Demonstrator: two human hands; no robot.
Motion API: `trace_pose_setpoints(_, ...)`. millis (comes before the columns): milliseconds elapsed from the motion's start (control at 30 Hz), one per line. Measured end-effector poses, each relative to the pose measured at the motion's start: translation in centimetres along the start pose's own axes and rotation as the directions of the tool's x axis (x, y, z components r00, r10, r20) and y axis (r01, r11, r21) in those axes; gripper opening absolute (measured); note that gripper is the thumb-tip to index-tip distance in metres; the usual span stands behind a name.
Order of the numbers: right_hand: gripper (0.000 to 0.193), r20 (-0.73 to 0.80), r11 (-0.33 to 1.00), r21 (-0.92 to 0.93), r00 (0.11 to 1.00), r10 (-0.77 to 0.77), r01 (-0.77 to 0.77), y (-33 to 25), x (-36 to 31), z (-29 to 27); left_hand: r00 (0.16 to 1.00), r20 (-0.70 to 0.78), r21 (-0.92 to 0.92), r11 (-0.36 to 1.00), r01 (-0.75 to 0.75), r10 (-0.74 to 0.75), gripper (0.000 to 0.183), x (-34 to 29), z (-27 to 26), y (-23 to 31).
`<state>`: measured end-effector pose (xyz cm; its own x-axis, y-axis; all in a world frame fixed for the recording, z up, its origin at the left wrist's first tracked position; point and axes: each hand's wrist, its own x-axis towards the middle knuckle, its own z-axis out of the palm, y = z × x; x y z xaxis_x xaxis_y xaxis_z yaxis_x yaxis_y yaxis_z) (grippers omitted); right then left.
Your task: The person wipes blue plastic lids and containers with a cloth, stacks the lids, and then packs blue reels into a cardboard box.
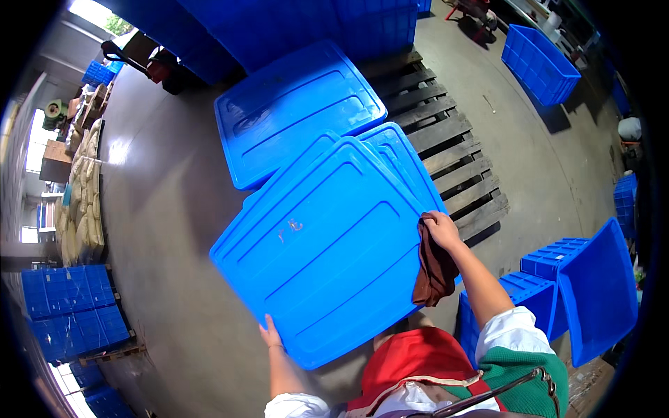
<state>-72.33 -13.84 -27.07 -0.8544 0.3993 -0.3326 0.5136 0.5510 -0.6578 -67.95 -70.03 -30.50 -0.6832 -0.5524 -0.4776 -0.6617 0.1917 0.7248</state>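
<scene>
A large blue plastic lid point(327, 244) with raised ribs and a small orange-brown mark lies tilted in front of me, on top of other blue lids point(408, 157). My left hand point(270, 331) grips its near left edge, with the fingers partly hidden behind it. At the right edge, my right hand point(442, 231) is closed on a brown cloth point(436, 272) that hangs down over the lid's side. Whether those fingers also clasp the lid is hard to see. Beyond the stack sits a blue lidded bin point(300, 104).
A wooden pallet point(446, 136) lies behind and right of the lids. Tall blue bins point(306, 28) stand at the back. More blue bins point(516, 292) and a tilted blue lid or tray point(599, 292) are at my right. Wrapped blue crates point(77, 299) and a pallet jack point(157, 66) are leftward.
</scene>
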Motion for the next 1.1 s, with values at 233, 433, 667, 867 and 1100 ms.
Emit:
trace_pose_setpoints(233,0.047,0.159,0.991,0.055,0.981,0.112,-0.122,-1.1,-0.4,0.4,0.992,0.070,-0.143,0.983,0.117,-0.107,0.057,0.1,-2.7,2.1)
trace_pose_setpoints(433,0.043,-0.137,0.999,-0.024,0.990,0.038,-0.042,6.0,-5.1,1.0,0.993,0.118,-0.011,1.000,-0.018,0.019,0.065,1.2,-0.9,-0.9)
trace_pose_setpoints(667,0.073,0.118,0.959,-0.076,0.953,0.281,-0.273,3.3,-3.2,-1.0,0.866,0.436,-0.061,0.953,0.298,-0.243,0.072,3.2,-0.1,2.5)
trace_pose_setpoints(867,0.073,0.248,0.854,-0.066,0.821,0.515,-0.516,10.5,-5.9,-1.1,0.776,0.540,-0.064,0.904,0.423,-0.325,0.079,-3.6,-3.6,3.8)
trace_pose_setpoints(1100,0.073,0.385,0.606,0.413,0.734,0.559,-0.679,7.4,-12.0,-1.3,0.801,0.479,-0.058,0.897,0.439,-0.361,0.079,-3.8,-8.1,-2.8)
